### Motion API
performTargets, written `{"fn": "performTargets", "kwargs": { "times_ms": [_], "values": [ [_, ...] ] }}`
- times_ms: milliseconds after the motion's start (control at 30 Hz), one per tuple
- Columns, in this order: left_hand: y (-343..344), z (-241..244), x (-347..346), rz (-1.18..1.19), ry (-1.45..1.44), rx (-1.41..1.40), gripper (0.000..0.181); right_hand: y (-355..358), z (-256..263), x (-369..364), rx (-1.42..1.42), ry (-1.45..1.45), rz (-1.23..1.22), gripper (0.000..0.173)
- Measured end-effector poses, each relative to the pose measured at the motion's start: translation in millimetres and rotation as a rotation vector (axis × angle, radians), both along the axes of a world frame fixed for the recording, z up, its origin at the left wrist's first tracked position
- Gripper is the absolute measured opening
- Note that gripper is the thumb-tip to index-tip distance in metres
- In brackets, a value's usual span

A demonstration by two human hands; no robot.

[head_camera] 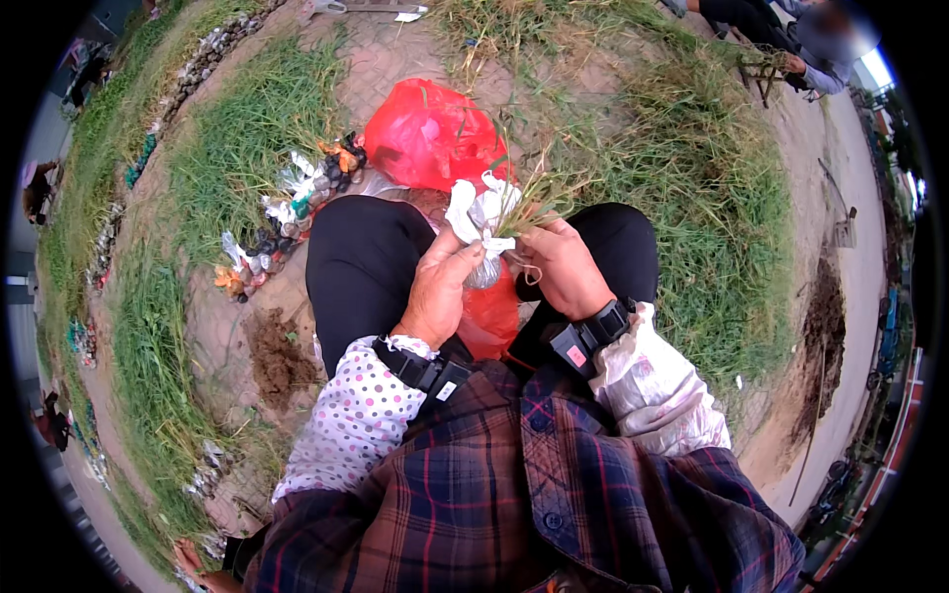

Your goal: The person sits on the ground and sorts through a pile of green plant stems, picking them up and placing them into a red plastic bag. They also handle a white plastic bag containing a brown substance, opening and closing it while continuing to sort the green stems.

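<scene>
Between my knees, my left hand pinches the gathered neck of a small white plastic bag. Its tied-looking ends stick up, and a rounded greyish bulge hangs below the neck. Thumb and fingers of my right hand close on a tuft of thin grass stems right beside the bag. A pale loop of stem or strip dangles under those fingers. Just beyond, a large red plastic bag lies on the paving. More red plastic shows between my legs.
Small knotted plastic bundles in several colours lie left of my knee. Brown soil is heaped nearby. Cut grass spreads along the right. Another person sits at the far right, and a hand shows at lower left.
</scene>
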State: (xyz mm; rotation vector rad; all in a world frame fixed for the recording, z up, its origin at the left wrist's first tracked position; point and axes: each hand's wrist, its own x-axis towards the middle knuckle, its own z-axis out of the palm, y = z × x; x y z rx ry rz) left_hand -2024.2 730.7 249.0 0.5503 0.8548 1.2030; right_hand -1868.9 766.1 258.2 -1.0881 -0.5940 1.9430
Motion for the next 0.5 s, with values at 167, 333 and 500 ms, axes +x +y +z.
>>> {"fn": "performTargets", "kwargs": {
  "times_ms": [167,333,500],
  "values": [
    [1.6,-3.3,2.1,-0.071,-0.142,-0.087,0.034,13.6,-5.4,-7.3,-0.018,0.384,-0.019,0.027],
    [1.5,-1.6,0.9,-0.1,-0.182,-0.137,0.036,21.8,-30.8,1.7,-0.011,0.527,0.12,0.03],
    [3.3,-2.4,-3.7,-0.041,-0.182,-0.162,0.038,15.6,-27.9,3.9,-0.05,0.177,-0.007,0.03]
  ]
}}
